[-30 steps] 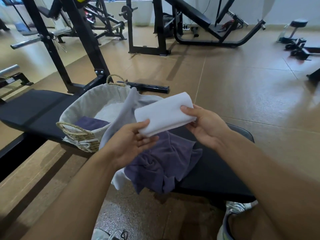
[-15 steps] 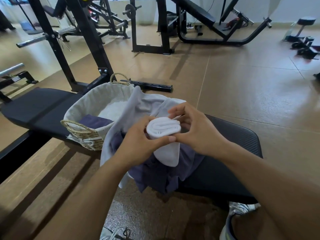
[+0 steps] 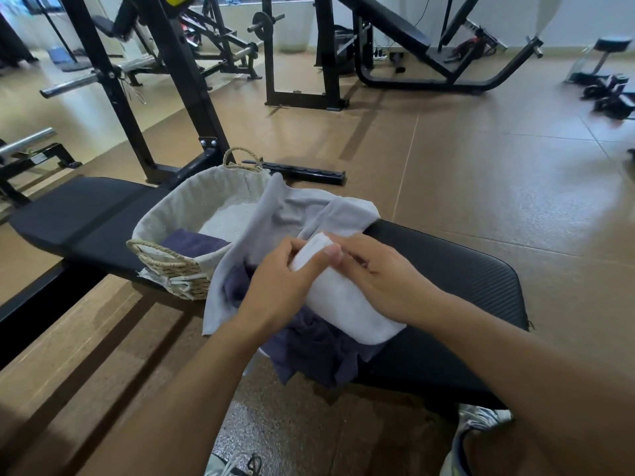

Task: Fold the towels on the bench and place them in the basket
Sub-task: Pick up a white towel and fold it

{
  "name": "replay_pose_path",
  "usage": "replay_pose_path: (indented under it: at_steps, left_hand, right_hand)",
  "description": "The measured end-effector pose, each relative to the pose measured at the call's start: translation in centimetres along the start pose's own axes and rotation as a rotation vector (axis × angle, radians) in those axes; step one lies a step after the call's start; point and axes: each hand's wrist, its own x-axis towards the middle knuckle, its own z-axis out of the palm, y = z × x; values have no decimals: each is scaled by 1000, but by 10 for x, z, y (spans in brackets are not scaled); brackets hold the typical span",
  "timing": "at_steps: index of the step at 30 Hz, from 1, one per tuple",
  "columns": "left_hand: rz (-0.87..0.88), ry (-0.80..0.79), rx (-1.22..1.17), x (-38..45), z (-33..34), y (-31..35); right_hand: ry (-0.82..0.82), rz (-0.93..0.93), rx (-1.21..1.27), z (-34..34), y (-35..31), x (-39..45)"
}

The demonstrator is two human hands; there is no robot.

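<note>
Since a moment before, my hands had dropped lower and the white towel (image 3: 347, 300) had gone from a tight little roll held up in the air to a longer fold lying down on the pile. My left hand (image 3: 285, 286) had its grip closed on the far end of the towel, thumb on top, so the fold would not spring open. My right hand (image 3: 381, 276) lay over the towel with fingers mostly straight, pressing it flat, because a soft towel needs a push to keep its shape.

Under it lay a purple towel (image 3: 316, 348), all crumpled and not yet folded, and a grey towel (image 3: 305, 214) spread out with one edge hanging over the basket (image 3: 171, 262) rim. I think I worked on top of the pile because it was the nearest soft spot on the surface (image 3: 464, 269).

The basket sat just beside the pile, so each folded towel had only a short way to go. One dark folded towel (image 3: 192, 243) already lay inside it. The white one looked nearly ready to go in next.
</note>
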Motion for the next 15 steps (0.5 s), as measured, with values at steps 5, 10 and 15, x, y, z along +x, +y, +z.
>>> replay_pose_path:
  at_steps: [5, 10, 15]
  left_hand:
    - [-3, 63, 177, 2, 4, -8]
    - [29, 236, 80, 12, -5, -4]
    - [-24, 362, 24, 15, -6, -7]
  right_hand:
    - [-112, -8, -96, 7, 0, 2]
    - [-287, 81, -64, 1, 0, 0]
    - [-305, 13, -117, 8, -2, -3]
